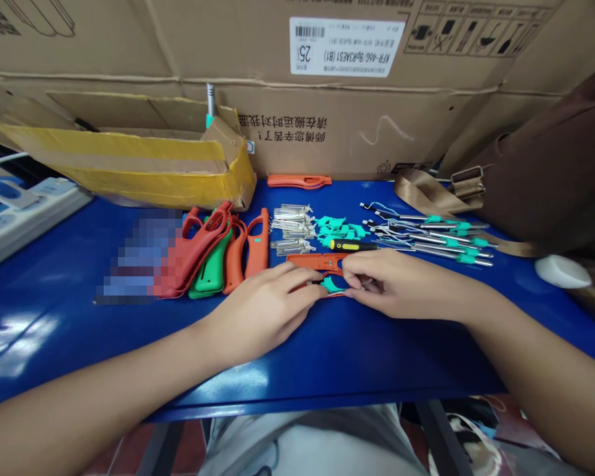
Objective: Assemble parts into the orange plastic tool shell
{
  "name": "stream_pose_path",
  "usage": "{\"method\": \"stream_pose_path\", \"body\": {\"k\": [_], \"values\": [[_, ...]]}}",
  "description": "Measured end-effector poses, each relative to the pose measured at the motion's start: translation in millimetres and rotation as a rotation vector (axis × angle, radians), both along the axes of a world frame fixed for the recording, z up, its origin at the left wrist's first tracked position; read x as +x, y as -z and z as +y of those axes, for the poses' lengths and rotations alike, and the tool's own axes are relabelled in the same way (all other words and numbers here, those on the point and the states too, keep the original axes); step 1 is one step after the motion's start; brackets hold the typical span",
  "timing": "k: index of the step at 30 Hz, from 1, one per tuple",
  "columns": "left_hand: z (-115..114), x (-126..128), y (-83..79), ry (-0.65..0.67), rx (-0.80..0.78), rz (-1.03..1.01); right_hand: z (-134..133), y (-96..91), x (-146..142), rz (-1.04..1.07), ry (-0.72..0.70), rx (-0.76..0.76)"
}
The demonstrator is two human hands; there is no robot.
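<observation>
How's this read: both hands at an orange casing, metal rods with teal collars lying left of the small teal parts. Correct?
Not quite: the metal rods lie to the right of the small teal parts, as the head view shows. The left hand and right hand are indeed at an orange casing.

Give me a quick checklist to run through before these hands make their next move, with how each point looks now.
1. Left hand at the work: ok, its fingertips are by the teal piece.
2. Right hand firmly gripping something: cannot tell, its curled fingers hide what they touch.
3. Teal piece fully seated: cannot tell, fingers partly cover it.
4. Both hands free: not ok, they are busy close together.
5. Screwdriver in sight: ok, lying just beyond the right hand.
6. Rods unobstructed: ok, lying together on the table, beyond the right hand.
</observation>
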State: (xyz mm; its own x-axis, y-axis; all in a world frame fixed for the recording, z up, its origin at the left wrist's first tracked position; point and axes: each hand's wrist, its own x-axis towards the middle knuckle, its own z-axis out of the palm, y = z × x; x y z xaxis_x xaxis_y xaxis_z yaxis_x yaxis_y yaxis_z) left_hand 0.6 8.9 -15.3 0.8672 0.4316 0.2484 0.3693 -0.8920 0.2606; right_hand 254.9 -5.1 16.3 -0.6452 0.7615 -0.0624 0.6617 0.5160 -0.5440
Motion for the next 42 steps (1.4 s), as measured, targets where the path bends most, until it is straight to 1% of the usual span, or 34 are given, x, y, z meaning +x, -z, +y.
{"method": "stream_pose_path", "body": {"k": [9, 13, 15, 18, 24, 27, 29, 31, 33, 35, 36, 39, 42], "values": [[0, 0, 0.3, 0.033, 0.045, -0.005, 1, 4.2, 1, 0.052, -0.019, 0.01], [1, 0, 0.0, 0.038, 0.057, -0.007, 2, 3.8, 1, 0.044, 0.009, 0.024], [1, 0, 0.7, 0.044, 0.054, -0.016, 2, 3.2, 1, 0.025, 0.018, 0.008], [3, -1, 3.8, 0.04, 0.03, -0.06, 1, 2.9, 1, 0.015, 0.016, -0.033], [3, 0, 9.9, 0.01, -0.08, -0.125, 1, 1.9, -2, -0.004, 0.036, -0.023], [1, 1, 7.0, -0.002, -0.11, -0.122, 2, 0.5, -3, -0.012, 0.012, -0.028], [2, 0, 1.6, -0.013, -0.114, -0.117, 2, 0.5, -3, -0.014, -0.001, -0.028], [7, -2, -5.7, -0.058, -0.061, -0.126, 2, 1.1, -2, -0.008, -0.009, -0.018], [14, -6, -12.9, -0.151, 0.067, -0.118, 1, 2.0, -2, 0.007, -0.017, -0.004], [24, -11, -17.6, -0.259, 0.204, -0.043, 1, 2.4, -2, 0.011, -0.019, 0.003], [29, -13, -18.6, -0.3, 0.243, 0.015, 1, 2.4, -2, 0.007, -0.012, 0.002], [41, -18, -16.6, -0.34, 0.261, 0.138, 0, 1.4, -3, -0.015, 0.019, -0.013], [46, -17, -11.6, -0.352, 0.207, 0.145, -1, -0.3, -4, -0.025, 0.038, -0.026]]}}
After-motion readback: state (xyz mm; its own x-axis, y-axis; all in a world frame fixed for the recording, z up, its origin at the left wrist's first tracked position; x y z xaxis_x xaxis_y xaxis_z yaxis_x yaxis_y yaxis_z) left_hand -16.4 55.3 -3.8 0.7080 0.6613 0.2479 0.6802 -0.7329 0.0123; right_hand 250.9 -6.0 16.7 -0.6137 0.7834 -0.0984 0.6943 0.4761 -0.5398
